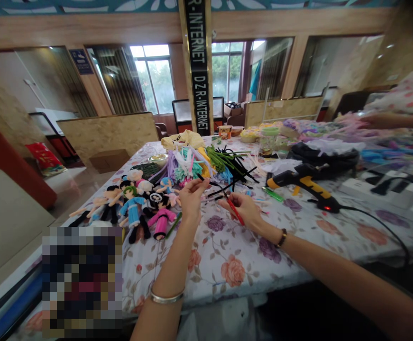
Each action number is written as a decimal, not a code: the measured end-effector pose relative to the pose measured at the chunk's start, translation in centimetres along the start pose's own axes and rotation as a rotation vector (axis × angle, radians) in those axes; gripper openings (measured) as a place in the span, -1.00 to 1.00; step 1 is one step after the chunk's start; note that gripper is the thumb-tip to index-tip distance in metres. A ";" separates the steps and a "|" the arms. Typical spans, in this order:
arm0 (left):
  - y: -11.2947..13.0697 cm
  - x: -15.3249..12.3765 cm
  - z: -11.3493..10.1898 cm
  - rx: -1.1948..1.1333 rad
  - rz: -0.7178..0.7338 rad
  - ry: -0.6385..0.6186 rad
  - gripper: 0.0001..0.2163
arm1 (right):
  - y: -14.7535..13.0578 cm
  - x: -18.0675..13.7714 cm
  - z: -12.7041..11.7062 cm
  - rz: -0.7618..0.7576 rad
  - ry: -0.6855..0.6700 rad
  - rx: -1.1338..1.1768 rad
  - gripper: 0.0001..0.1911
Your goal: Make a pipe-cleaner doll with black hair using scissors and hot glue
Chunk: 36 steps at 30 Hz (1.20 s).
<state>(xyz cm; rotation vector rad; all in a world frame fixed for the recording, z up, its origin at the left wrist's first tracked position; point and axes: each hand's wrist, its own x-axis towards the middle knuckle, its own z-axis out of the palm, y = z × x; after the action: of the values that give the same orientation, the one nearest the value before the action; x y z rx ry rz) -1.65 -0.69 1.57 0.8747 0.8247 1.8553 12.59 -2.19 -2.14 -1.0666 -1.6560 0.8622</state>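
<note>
My left hand (193, 195) is raised over the table with thumb and fingertips pinched together. A short thin dark piece, apparently a black pipe cleaner (200, 177), shows at its fingertips. My right hand (246, 210) is closed around a slim red-handled tool (235, 211). Its dark narrow tip points up and left toward my left hand; whether it is scissors or pliers I cannot tell. Just left of my left hand lie several small fuzzy dolls, among them one in pink and black (161, 220) and one with green hair and blue clothes (132, 210).
Bundled coloured pipe cleaners (188, 163) lie beyond my hands. A black and yellow glue gun (304, 182) with a lit red light rests at right, its cord trailing off. A green tool (273, 194) lies nearby. Another person's arm (394, 121) reaches over coloured material at far right.
</note>
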 end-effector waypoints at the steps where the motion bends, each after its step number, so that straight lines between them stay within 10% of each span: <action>1: 0.0 0.0 0.0 0.004 -0.002 -0.001 -0.68 | 0.0 0.0 0.0 0.001 0.001 -0.008 -0.55; 36: -0.2 0.1 -0.1 -0.022 0.007 0.008 -0.69 | -0.1 0.1 0.0 -0.010 0.019 0.009 -0.52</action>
<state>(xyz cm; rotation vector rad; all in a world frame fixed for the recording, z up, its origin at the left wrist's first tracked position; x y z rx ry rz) -1.72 -0.58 1.37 0.8578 0.8057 1.8717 12.55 -2.15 -2.02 -1.0566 -1.6393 0.8500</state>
